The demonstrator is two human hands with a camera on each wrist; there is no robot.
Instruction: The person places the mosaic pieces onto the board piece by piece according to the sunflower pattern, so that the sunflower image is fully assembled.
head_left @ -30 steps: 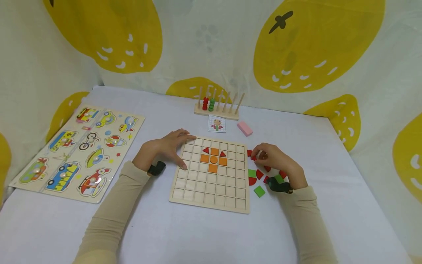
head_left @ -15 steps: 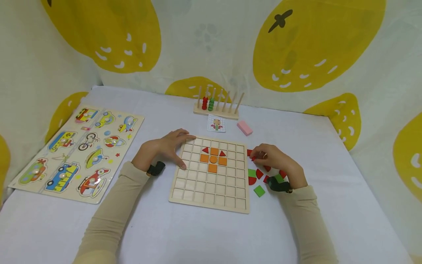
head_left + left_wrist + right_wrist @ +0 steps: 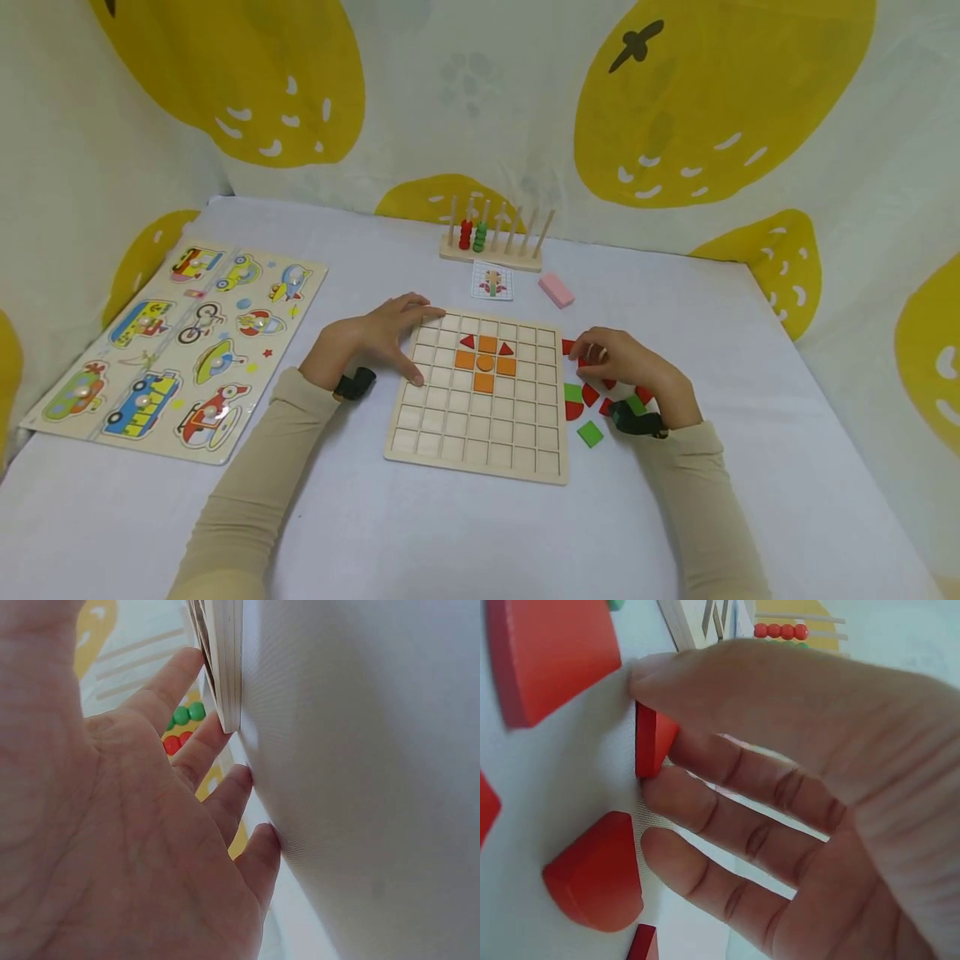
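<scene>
Barely anything moves vs. ½ sec ago: L hand [image 3: 378,333] & grid board [image 3: 455,421] stay put, R hand [image 3: 618,362] shifts only a touch. L fingers are spread & mostly straight, thumb on the board's left edge, fingertips by its far left corner; wrist view shows them touching the board's side. R thumb & fingers curl round a small red pc [image 3: 654,739], pinching it just off the board's right edge; can't tell how firmly.

Around that grip it's tight: another red pc [image 3: 567,347] lies right by the board edge, & more red & green pcs sit under and beside my palm, incl. a green square [image 3: 590,433] nearer me. Beyond them, tablecloth [image 3: 772,375] runs wide to my right.

On the board, 4 orange squares [image 3: 487,344] make a cross about an orange circle [image 3: 486,363], w/ 2 red triangles [image 3: 468,342] flanking the top one; bare cells run to every edge.

Past the far edge: pattern card [image 3: 492,281], pink block [image 3: 557,290], then peg rack [image 3: 491,257]. My L forearm lies in the gap btwn board & picture puzzle [image 3: 178,362].
</scene>
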